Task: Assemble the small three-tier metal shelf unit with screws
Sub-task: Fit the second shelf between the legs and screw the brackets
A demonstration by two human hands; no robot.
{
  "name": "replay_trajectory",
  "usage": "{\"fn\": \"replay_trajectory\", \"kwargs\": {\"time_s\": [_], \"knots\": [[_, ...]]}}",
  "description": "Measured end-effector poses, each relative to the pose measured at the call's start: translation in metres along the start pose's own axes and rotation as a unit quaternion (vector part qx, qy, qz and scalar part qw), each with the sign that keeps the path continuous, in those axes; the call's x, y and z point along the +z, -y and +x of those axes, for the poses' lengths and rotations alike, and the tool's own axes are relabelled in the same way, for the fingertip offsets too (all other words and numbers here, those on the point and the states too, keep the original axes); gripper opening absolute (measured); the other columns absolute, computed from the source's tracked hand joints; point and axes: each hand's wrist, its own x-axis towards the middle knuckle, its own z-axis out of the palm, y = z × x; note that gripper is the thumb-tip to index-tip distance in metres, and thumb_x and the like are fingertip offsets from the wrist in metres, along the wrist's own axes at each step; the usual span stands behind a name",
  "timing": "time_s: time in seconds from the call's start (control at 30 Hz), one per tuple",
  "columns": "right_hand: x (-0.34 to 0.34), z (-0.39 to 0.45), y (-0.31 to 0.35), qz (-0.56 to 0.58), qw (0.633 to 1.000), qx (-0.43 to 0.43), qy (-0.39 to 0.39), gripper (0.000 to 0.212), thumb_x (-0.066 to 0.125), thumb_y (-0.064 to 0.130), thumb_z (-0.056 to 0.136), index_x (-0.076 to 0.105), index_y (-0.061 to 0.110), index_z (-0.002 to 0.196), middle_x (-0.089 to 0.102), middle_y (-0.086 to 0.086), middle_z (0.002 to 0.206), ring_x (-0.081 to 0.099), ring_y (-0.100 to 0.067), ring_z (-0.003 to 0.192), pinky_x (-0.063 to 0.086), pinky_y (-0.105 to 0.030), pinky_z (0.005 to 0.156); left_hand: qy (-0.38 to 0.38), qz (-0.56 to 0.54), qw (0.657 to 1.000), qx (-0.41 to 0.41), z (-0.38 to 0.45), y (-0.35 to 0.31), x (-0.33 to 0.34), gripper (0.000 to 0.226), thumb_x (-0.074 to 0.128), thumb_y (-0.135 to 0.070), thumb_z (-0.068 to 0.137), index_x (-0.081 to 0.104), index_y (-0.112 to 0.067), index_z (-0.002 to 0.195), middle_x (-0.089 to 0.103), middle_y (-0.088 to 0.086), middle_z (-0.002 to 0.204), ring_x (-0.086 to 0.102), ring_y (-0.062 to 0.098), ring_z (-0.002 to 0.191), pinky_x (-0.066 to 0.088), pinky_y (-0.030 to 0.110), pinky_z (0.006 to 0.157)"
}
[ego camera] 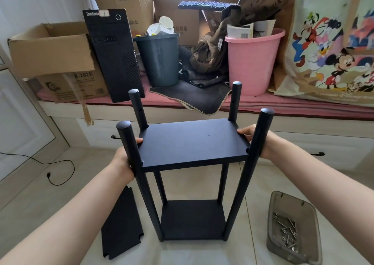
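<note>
Two hands hold the shelf unit (194,163) upright at centre frame. We see the left hand (123,161) gripping the left edge of the upper shelf panel (192,143), thumb on top, just behind the front-left post (133,159). The right hand (261,141) grips the right edge, thumb on top, behind the front-right post (253,157). The lower shelf panel (192,219) sits between the posts near the floor. One loose shelf panel (121,226) lies at lower left; a tray of screws (291,230) lies at lower right.
</note>
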Motion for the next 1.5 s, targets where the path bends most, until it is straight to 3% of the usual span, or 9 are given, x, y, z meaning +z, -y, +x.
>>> {"fn": "replay_trajectory", "kwargs": {"time_s": [0.1,0.17,0.33,0.7,0.83,0.97,1.13,1.33,1.5], "knots": [[-0.003,0.004,-0.001,-0.008,1.0,0.006,0.001,0.015,0.061,0.019,0.091,0.062,0.005,0.086,0.067,-0.004,0.056,0.065,-0.019,0.045,0.05,-0.028,0.041,0.004,0.001,1.0,-0.014,0.004,0.008,0.0,0.016,0.064,-0.03,0.092,0.066,-0.014,0.093,0.071,0.005,0.083,0.067,0.024,0.072,0.051,0.033,0.065],[-0.004,0.005,-0.004,-0.014,1.0,0.015,0.005,0.014,0.06,0.018,0.092,0.063,0.004,0.09,0.069,-0.006,0.059,0.067,-0.021,0.048,0.051,-0.028,0.041,0.005,0.003,1.0,-0.022,0.006,0.011,0.0,0.015,0.064,-0.029,0.092,0.066,-0.014,0.093,0.072,0.003,0.076,0.067,0.022,0.069,0.051,0.033,0.062],[-0.002,0.011,-0.012,-0.033,0.999,0.031,0.005,0.017,0.06,0.022,0.094,0.061,0.006,0.096,0.065,-0.008,0.081,0.064,-0.024,0.065,0.051,-0.033,0.055,0.005,0.009,1.0,-0.027,0.008,0.017,-0.003,0.019,0.064,-0.031,0.091,0.066,-0.013,0.097,0.07,0.005,0.083,0.068,0.023,0.073,0.052,0.033,0.062],[-0.004,0.027,-0.05,-0.016,0.998,0.052,0.01,0.022,0.061,0.025,0.092,0.062,0.006,0.103,0.064,-0.013,0.102,0.063,-0.031,0.086,0.052,-0.04,0.071,-0.002,-0.003,0.999,-0.048,0.01,0.039,-0.008,0.019,0.064,-0.029,0.092,0.065,-0.012,0.1,0.069,0.005,0.085,0.069,0.023,0.071,0.052,0.03,0.055],[-0.005,0.028,-0.06,-0.012,0.998,0.054,0.011,0.022,0.063,0.028,0.091,0.064,0.007,0.099,0.071,-0.009,0.083,0.071,-0.026,0.066,0.055,-0.035,0.052,0.0,-0.01,0.999,-0.049,0.013,0.044,-0.012,0.02,0.064,-0.029,0.093,0.065,-0.011,0.101,0.069,0.005,0.082,0.07,0.021,0.064,0.052,0.026,0.051],[-0.005,0.029,-0.068,-0.023,0.998,0.055,0.005,0.024,0.063,0.03,0.09,0.063,0.008,0.099,0.065,-0.011,0.097,0.065,-0.028,0.083,0.053,-0.034,0.058,0.005,-0.003,0.999,-0.041,0.015,0.049,-0.013,0.023,0.064,-0.031,0.093,0.067,-0.01,0.103,0.071,0.006,0.086,0.071,0.021,0.067,0.053,0.03,0.057],[-0.006,0.03,-0.08,0.004,0.998,0.06,0.003,0.02,0.064,0.026,0.089,0.066,0.006,0.092,0.072,-0.008,0.075,0.071,-0.022,0.06,0.055,-0.031,0.053,0.003,0.009,0.999,-0.035,0.016,0.054,-0.015,0.023,0.065,-0.03,0.093,0.066,-0.009,0.103,0.067,0.009,0.095,0.066,0.024,0.073,0.048,0.031,0.058],[-0.004,0.027,-0.092,0.021,0.998,0.058,-0.018,0.019,0.063,0.023,0.089,0.066,0.005,0.094,0.07,-0.009,0.086,0.069,-0.024,0.067,0.054,-0.031,0.054,-0.004,0.0,0.998,-0.067,0.014,0.068,-0.017,0.026,0.065,-0.026,0.094,0.065,-0.007,0.11,0.067,0.014,0.113,0.065,0.03,0.089,0.049,0.036,0.071],[0.002,0.024,-0.095,0.054,0.997,0.048,-0.034,0.013,0.063,0.019,0.089,0.064,0.006,0.09,0.068,-0.009,0.092,0.067,-0.023,0.074,0.051,-0.031,0.055,-0.016,-0.015,0.997,-0.069,0.017,0.074,-0.017,0.025,0.068,-0.029,0.091,0.066,-0.01,0.106,0.069,0.012,0.113,0.065,0.032,0.098,0.05,0.036,0.074]]}}
